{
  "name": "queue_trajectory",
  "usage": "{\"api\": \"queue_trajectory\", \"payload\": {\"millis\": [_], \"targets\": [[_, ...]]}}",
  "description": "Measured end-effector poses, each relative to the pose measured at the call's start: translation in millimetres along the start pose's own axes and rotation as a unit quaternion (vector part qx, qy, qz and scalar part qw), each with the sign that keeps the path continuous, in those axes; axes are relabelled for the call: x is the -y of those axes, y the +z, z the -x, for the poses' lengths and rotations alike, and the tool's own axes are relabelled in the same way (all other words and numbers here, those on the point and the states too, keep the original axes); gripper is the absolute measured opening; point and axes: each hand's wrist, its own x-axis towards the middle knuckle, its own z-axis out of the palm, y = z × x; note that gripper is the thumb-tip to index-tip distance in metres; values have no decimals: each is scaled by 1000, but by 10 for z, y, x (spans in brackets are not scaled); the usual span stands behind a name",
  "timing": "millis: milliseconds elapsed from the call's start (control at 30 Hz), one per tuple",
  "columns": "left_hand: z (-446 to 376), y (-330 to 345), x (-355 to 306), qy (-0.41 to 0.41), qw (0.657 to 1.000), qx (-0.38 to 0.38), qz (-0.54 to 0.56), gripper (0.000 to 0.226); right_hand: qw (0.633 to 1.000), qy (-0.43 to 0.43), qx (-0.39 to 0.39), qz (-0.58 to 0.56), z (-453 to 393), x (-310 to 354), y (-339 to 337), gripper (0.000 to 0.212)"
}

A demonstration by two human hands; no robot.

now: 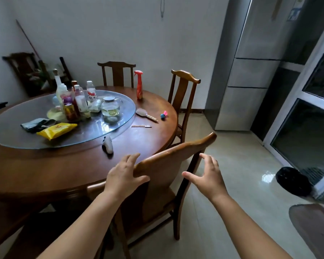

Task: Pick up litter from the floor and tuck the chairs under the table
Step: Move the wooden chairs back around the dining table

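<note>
The left hand (124,174) is resting on the top rail of the near chair (163,176), fingers draped over the rail's left end and thumb spread along its near face, a loose hold rather than a tight clasp. The right hand (207,173) is hovering wide open just off the rail's right part, fingers splayed, touching nothing. The chair is standing at the table's (17,174) near right edge, angled, its seat only partly under the top. A second chair (183,94) is sitting at the right edge and a third (117,73) at the far edge, both looking close in. No litter is showing on the visible floor. Judging from the tilt of the rail, pushing with one hand alone is likely to swing the chair and knock a leg or the rail against the table edge; that jolt could be shaking the bottles (77,98) crowded on the glass turntable (125,107).
</note>
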Motion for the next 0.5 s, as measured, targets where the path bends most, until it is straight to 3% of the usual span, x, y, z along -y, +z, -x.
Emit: {"api": "queue_trajectory", "payload": {"millis": [167,300,500], "targets": [[-201,170,-90,-2,997,-16,-73,45,998,19,10,-55,-665,-222,-57,98],[-255,312,-208,8,995,-52,-80,45,991,23,66,-116,-1105,-361,-19,99],[-411,566,-614,-10,996,-74,-55,43,984,9,136,-114,-1645,-533,-31,83]]}}
